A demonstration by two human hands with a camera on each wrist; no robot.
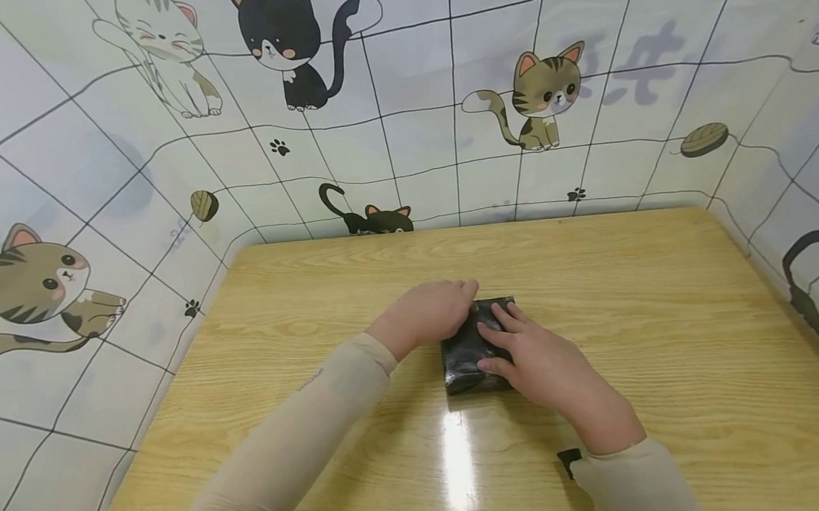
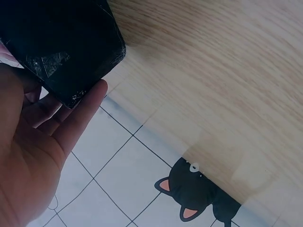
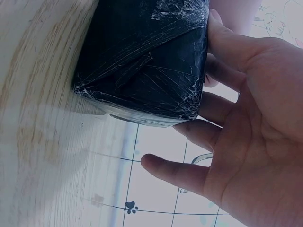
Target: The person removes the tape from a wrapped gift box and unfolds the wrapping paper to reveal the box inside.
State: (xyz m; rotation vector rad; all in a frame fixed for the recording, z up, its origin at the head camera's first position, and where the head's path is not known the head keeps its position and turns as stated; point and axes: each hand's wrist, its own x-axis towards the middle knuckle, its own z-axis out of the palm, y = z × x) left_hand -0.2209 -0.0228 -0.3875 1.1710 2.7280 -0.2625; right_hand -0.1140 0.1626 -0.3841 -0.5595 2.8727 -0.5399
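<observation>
A black tape-wrapped package lies on the table, its shiny wrapping wrinkled. My left hand grips it at its far left edge; in the head view most of those fingertips are hidden behind the knuckles. My right hand rests on the package's right part with its fingers spread over the top. In the left wrist view, the fingers of the left hand reach along one side of the package. Creased layers and scuffed corners of the package show beside the right hand in the right wrist view.
A small black piece lies by the right sleeve, partly covered by it. The wood-grain table meets a wall covering with cat drawings at the back and both sides.
</observation>
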